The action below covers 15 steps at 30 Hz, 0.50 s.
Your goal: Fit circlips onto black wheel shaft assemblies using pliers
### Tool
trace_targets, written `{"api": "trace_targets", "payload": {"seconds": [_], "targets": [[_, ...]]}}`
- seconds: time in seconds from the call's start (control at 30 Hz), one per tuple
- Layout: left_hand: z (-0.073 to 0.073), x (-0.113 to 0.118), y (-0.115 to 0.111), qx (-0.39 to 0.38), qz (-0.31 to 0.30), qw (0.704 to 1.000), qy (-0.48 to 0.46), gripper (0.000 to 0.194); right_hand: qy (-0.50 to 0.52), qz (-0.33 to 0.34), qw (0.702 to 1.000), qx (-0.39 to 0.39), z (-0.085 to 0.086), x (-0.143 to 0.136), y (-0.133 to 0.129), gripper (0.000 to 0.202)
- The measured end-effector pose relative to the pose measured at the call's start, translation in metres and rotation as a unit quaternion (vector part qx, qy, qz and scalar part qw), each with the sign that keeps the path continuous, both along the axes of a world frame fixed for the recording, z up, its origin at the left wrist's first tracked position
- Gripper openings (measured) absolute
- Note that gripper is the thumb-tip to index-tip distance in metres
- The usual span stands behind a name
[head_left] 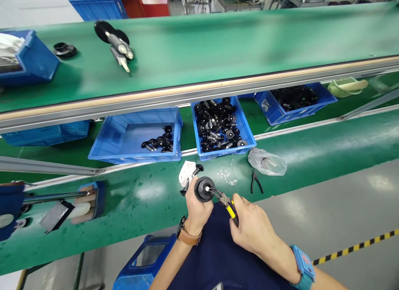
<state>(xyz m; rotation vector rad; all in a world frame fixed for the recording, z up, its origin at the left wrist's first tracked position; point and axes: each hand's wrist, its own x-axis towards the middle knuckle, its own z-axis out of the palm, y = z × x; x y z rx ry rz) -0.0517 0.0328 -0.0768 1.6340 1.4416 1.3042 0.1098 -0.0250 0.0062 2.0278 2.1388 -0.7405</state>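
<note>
My left hand (197,213) is closed around a black round part (199,192) with a pale centre pin, its face tilted up toward me. In my right hand (254,223) are pliers (230,210) with yellow-and-black handles and thin bent tips. Those tips reach the centre of the black part; whether they grip a ring there is too small to tell. Just beyond my left hand lie a white cloth (187,172) and a small black-and-grey part (197,169). Several small white rings (225,173) are scattered on the green bench (146,198).
Black pliers (256,183) and a clear plastic bag (268,162) lie on the right. Behind are a blue bin (134,158) with a few parts and a fuller blue bin (224,154). A raised green shelf (218,53) spans above. A press-like fixture (62,196) stands left.
</note>
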Motion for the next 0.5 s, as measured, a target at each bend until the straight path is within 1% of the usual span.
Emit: {"api": "trace_targets", "payload": {"seconds": [0.13, 0.27, 0.4, 0.5], "targets": [[-0.003, 0.002, 0.005, 0.017, 0.002, 1.000, 0.026, 0.025, 0.006, -0.030, 0.999, -0.024, -0.002, -0.006, 0.002, 0.034], [-0.008, 0.004, 0.009, 0.019, 0.004, 0.999, 0.041, 0.024, 0.011, -0.056, 0.998, -0.029, -0.006, -0.013, 0.001, 0.032], [-0.013, 0.005, 0.012, 0.014, 0.001, 0.998, 0.055, 0.023, 0.019, -0.083, 0.996, -0.027, -0.013, -0.020, -0.002, 0.025], [-0.016, 0.007, 0.016, 0.020, 0.010, 0.998, 0.064, 0.020, 0.041, -0.098, 0.994, -0.024, -0.021, -0.026, -0.005, 0.020]]}}
